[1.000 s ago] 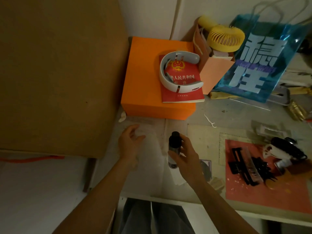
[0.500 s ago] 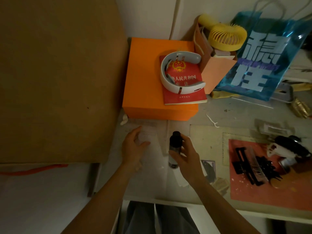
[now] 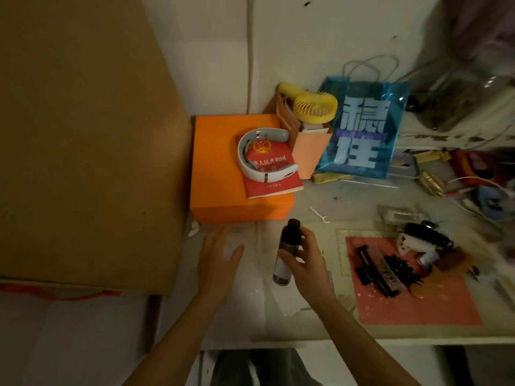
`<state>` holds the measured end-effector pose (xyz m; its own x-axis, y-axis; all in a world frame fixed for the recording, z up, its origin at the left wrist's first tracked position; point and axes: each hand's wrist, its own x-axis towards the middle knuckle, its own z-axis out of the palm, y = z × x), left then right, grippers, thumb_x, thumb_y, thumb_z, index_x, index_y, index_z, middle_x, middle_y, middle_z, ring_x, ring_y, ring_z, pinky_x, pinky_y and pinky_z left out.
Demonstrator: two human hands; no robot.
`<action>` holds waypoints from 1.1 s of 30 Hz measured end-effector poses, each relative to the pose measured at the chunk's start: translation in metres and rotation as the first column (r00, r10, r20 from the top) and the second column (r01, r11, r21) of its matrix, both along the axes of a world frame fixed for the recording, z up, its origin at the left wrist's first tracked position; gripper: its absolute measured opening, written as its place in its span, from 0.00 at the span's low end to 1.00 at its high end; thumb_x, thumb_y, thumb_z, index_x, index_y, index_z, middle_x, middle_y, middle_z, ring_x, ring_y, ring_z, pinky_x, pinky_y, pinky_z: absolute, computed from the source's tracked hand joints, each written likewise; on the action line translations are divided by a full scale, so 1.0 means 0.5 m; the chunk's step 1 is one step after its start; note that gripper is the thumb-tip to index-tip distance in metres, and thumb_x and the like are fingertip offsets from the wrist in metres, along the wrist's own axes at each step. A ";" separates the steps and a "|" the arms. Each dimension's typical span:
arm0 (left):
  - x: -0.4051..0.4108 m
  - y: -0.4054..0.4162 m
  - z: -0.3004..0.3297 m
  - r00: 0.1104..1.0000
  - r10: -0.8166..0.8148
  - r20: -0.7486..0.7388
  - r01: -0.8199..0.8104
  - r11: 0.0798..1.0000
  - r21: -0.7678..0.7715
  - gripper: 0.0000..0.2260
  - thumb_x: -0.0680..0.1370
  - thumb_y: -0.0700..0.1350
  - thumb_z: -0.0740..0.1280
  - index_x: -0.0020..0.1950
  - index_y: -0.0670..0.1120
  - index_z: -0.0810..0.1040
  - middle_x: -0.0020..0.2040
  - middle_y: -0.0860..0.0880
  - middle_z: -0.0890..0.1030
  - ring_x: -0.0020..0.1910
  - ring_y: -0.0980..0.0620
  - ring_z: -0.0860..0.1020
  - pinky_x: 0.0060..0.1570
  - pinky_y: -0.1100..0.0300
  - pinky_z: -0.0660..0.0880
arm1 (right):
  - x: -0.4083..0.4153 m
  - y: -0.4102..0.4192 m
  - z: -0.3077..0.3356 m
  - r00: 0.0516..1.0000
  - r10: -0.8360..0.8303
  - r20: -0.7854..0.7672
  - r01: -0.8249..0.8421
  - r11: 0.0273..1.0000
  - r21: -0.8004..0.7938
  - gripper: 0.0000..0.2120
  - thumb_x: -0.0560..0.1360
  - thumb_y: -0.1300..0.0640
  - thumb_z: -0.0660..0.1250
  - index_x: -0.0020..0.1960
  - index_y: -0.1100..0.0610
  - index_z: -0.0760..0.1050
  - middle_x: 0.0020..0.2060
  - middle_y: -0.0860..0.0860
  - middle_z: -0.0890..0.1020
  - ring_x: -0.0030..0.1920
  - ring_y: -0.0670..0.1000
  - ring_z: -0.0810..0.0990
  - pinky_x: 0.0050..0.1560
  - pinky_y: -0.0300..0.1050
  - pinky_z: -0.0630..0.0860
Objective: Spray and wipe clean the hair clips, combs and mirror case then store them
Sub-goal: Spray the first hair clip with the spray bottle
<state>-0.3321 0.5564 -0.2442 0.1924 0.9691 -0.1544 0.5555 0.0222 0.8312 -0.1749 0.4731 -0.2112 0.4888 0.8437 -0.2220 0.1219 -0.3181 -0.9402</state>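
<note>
Hair clips (image 3: 401, 267) and combs (image 3: 374, 270) lie right of our spray bottle (image 3: 285, 253), which our right hand (image 3: 308, 263) grips with curled fingers while our left hand (image 3: 218, 260) hovers left of it, fingers spread, holding nothing.

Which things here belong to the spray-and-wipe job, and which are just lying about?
Job:
spray bottle, gripped by the right hand
black clips and combs on the red mat

Lying about:
orange box
red booklet
yellow fan
blue bag
</note>
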 end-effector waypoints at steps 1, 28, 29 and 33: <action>0.002 -0.003 0.010 0.998 -0.055 -0.036 0.056 0.997 0.043 0.21 0.76 0.47 0.69 0.68 0.49 0.70 0.68 0.47 0.71 0.66 0.48 0.69 0.64 0.51 0.70 | 0.005 -0.009 0.011 1.000 -0.012 0.008 0.012 1.000 0.011 0.23 0.76 0.62 0.67 0.66 0.48 0.64 0.54 0.34 0.73 0.50 0.29 0.76 0.44 0.23 0.72; 0.397 -0.202 -0.004 0.892 -0.420 -0.167 0.415 0.907 -0.066 0.30 0.77 0.54 0.67 0.76 0.52 0.60 0.76 0.50 0.60 0.74 0.50 0.60 0.73 0.51 0.59 | 0.401 -0.253 0.023 0.974 -0.207 0.095 0.211 0.977 -0.032 0.21 0.73 0.57 0.72 0.62 0.46 0.68 0.48 0.40 0.79 0.48 0.38 0.79 0.44 0.31 0.76; 0.427 -0.215 -0.014 0.899 -0.404 -0.170 0.391 0.914 -0.108 0.31 0.76 0.54 0.67 0.76 0.52 0.59 0.77 0.50 0.59 0.75 0.50 0.58 0.73 0.53 0.58 | 0.433 -0.255 0.020 0.978 -0.181 0.101 0.186 0.982 -0.042 0.21 0.73 0.57 0.72 0.60 0.45 0.67 0.46 0.39 0.79 0.45 0.36 0.79 0.41 0.29 0.75; 0.511 -0.263 -0.046 0.907 -0.365 -0.209 0.323 0.922 -0.212 0.34 0.76 0.55 0.68 0.77 0.51 0.56 0.76 0.48 0.61 0.74 0.48 0.59 0.72 0.50 0.58 | 0.524 -0.270 0.008 0.993 -0.065 0.096 0.072 0.995 -0.075 0.23 0.73 0.62 0.72 0.61 0.47 0.67 0.42 0.40 0.78 0.37 0.37 0.79 0.37 0.28 0.74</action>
